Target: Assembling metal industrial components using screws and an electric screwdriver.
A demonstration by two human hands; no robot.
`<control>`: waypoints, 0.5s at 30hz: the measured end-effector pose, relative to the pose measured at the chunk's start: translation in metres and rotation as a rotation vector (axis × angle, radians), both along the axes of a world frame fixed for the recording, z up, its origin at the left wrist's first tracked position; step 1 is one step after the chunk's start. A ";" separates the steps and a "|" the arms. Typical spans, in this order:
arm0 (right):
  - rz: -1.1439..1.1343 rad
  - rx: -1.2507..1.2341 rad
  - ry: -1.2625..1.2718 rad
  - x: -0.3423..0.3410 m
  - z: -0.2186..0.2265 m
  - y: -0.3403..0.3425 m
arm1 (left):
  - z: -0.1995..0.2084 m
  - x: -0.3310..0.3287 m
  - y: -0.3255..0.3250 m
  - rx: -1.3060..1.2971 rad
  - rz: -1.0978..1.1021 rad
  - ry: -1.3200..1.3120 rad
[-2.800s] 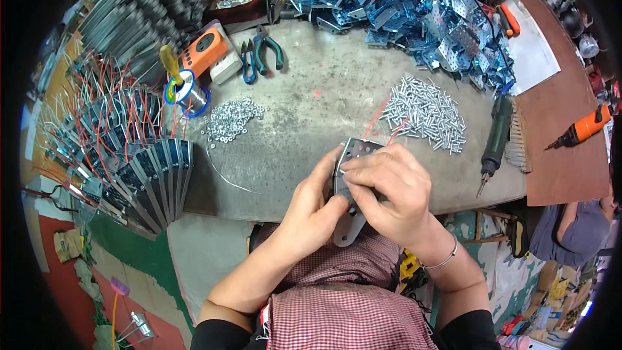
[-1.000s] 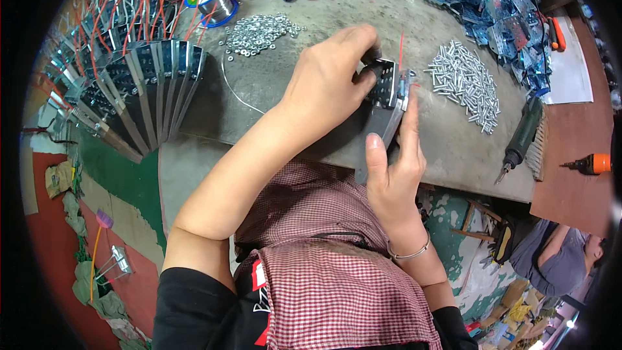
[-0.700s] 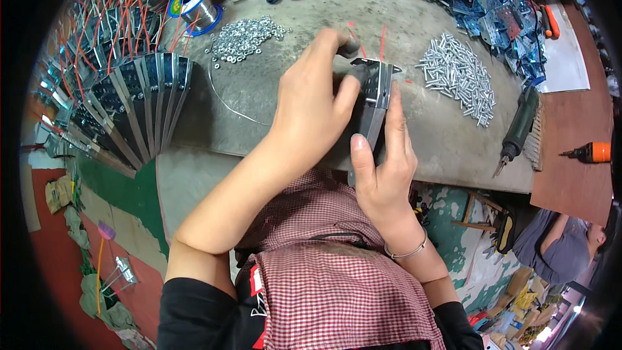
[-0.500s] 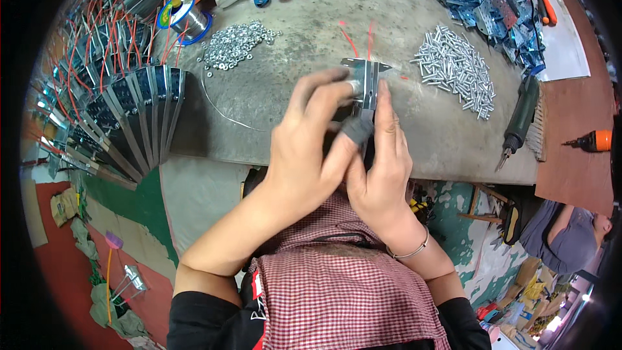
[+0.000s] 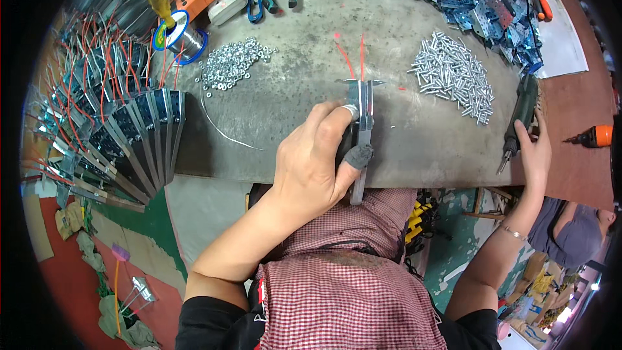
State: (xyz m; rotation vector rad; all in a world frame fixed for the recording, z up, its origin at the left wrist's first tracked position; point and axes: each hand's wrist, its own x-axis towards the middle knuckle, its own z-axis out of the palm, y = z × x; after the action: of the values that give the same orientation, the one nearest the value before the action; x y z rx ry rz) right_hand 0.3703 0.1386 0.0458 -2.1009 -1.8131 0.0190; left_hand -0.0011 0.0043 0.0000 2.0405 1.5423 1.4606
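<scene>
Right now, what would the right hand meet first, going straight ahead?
Most likely the green driver: the right hand is at its edge, though whether they already touch is unclear.

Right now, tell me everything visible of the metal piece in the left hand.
The metal piece is long and narrow, seen nearly edge-on: grey, metallic-looking layers, with a thin dark edge jutting sideways at its far end. Two red wires extend from that end. The left hand grips it from the left, a dark thumb cover against it. Its far end points across the table; whether it rests there is unclear.
</scene>
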 end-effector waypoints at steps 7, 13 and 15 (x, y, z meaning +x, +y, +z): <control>0.084 0.216 0.983 -0.016 -0.025 0.018 | -0.002 -0.001 0.000 0.008 -0.003 0.007; 0.405 0.136 2.048 -0.128 0.011 -0.033 | -0.002 -0.002 -0.002 -0.048 -0.016 -0.015; 0.381 0.127 2.243 -0.151 0.015 -0.033 | -0.003 0.000 -0.002 -0.036 -0.006 -0.008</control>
State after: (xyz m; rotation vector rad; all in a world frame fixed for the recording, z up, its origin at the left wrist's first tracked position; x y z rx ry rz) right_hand 0.2195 0.1054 0.0606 -0.4440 -0.4903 1.4852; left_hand -0.0007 0.0018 -0.0027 2.0150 1.5469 1.4274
